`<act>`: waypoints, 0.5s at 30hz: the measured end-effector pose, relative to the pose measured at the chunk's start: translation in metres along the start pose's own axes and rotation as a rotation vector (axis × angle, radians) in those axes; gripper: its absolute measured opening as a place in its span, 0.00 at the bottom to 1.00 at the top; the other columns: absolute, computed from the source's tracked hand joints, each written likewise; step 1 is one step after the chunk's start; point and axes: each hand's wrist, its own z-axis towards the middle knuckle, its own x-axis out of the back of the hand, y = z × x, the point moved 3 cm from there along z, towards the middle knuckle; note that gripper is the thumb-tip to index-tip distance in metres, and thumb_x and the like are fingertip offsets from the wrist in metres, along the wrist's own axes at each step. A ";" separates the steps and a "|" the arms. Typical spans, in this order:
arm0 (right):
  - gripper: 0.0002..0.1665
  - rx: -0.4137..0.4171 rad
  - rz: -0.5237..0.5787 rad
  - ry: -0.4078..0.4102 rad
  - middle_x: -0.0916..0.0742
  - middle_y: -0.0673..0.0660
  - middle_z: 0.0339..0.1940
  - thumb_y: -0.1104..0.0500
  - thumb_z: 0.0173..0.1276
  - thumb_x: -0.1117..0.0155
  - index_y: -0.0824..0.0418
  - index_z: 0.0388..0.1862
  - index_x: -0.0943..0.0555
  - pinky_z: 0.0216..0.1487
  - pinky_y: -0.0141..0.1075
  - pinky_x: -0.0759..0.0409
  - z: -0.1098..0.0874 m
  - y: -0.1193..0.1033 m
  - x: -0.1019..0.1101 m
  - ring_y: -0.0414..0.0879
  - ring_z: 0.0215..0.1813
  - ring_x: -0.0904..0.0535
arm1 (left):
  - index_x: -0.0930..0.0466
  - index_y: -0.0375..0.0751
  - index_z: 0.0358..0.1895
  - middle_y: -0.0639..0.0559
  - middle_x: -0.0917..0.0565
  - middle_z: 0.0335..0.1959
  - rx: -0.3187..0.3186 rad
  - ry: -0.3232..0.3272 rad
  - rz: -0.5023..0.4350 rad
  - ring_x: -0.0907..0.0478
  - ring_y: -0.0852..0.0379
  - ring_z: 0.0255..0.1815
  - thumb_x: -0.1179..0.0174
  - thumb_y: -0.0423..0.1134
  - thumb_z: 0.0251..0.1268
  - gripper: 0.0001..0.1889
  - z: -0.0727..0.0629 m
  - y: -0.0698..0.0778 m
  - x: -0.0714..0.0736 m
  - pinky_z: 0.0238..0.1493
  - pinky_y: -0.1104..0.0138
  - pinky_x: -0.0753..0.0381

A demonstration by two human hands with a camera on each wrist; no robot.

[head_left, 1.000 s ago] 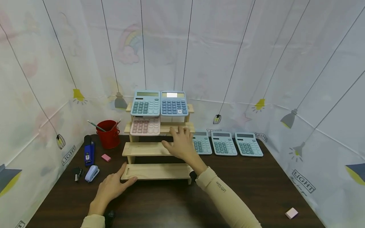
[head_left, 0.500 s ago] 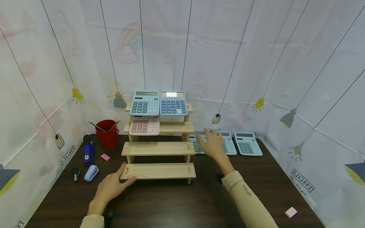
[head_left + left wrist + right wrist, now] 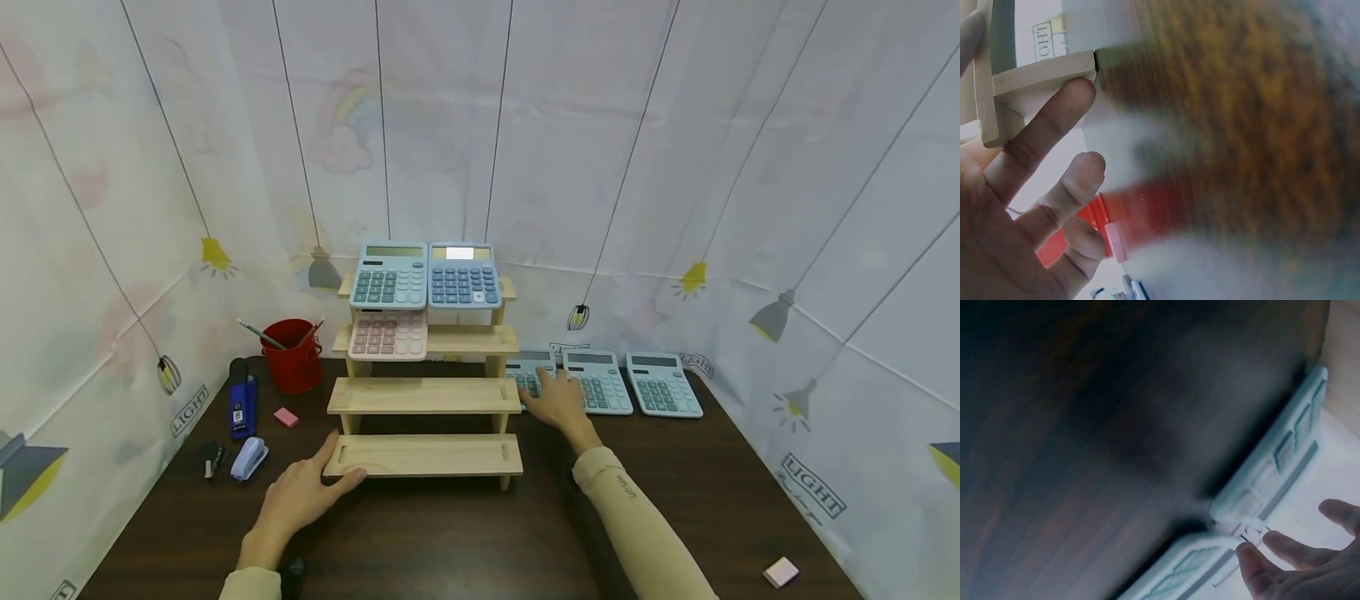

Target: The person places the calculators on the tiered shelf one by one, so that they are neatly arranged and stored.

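My left hand (image 3: 296,496) rests at the left end of the lowest step of a tiered wooden rack (image 3: 423,396). Its thumb lies at the front edge. In the left wrist view the index finger is stretched against the wooden end piece (image 3: 1047,72), the other fingers loose. At the rack's right, my right hand (image 3: 558,404) reaches with spread fingers between a light blue calculator (image 3: 534,360) and a second calculator (image 3: 603,387). The right wrist view shows its fingertips at the gap between these two calculators. A third calculator (image 3: 664,385) leans farther right.
On the rack are a light blue calculator (image 3: 390,277), a bluer calculator (image 3: 463,277) and a pink calculator (image 3: 388,336). Left stand a red bucket (image 3: 292,367) with pencils, a blue stapler (image 3: 242,404), a small stapler (image 3: 249,458) and a pink eraser (image 3: 286,417). Another eraser (image 3: 782,572) lies front right.
My right hand has left the rack's second step from the top, moved right and come down to the leaning calculators. My left hand stays at the rack's lowest step.
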 end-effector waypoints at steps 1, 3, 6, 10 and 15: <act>0.43 -0.005 -0.004 -0.019 0.32 0.79 0.72 0.37 0.73 0.45 0.60 0.77 0.36 0.66 0.70 0.35 0.003 -0.001 -0.003 0.80 0.69 0.35 | 0.47 0.46 0.81 0.28 0.26 0.68 0.002 0.000 0.001 0.17 0.35 0.52 0.51 0.83 0.55 0.58 0.000 0.000 0.000 0.39 0.44 0.20; 0.44 -0.021 0.004 -0.064 0.34 0.80 0.73 0.37 0.72 0.44 0.60 0.78 0.37 0.67 0.70 0.37 0.007 -0.002 -0.008 0.81 0.71 0.38 | 0.47 0.46 0.81 0.28 0.25 0.67 0.003 0.000 0.000 0.17 0.35 0.53 0.51 0.83 0.55 0.58 0.000 -0.001 -0.001 0.39 0.45 0.20; 0.46 -0.051 0.016 -0.124 0.39 0.81 0.75 0.36 0.71 0.44 0.59 0.79 0.39 0.70 0.71 0.41 0.013 -0.003 -0.014 0.82 0.74 0.43 | 0.47 0.46 0.81 0.28 0.25 0.67 0.003 -0.001 -0.002 0.17 0.36 0.51 0.50 0.83 0.55 0.58 0.000 -0.001 -0.001 0.38 0.46 0.20; 0.48 -0.073 0.025 -0.144 0.42 0.82 0.75 0.34 0.69 0.42 0.60 0.79 0.39 0.71 0.72 0.42 0.018 -0.004 -0.018 0.82 0.74 0.44 | 0.47 0.45 0.81 0.27 0.25 0.66 0.003 0.003 -0.006 0.17 0.36 0.52 0.50 0.82 0.55 0.58 0.000 -0.002 0.000 0.37 0.46 0.20; 0.51 -0.105 0.040 -0.159 0.47 0.85 0.75 0.33 0.68 0.42 0.61 0.79 0.42 0.70 0.72 0.44 0.024 -0.004 -0.024 0.83 0.73 0.46 | 0.46 0.46 0.80 0.28 0.24 0.66 0.002 0.011 -0.005 0.17 0.36 0.53 0.50 0.83 0.54 0.58 0.001 -0.002 0.000 0.36 0.47 0.20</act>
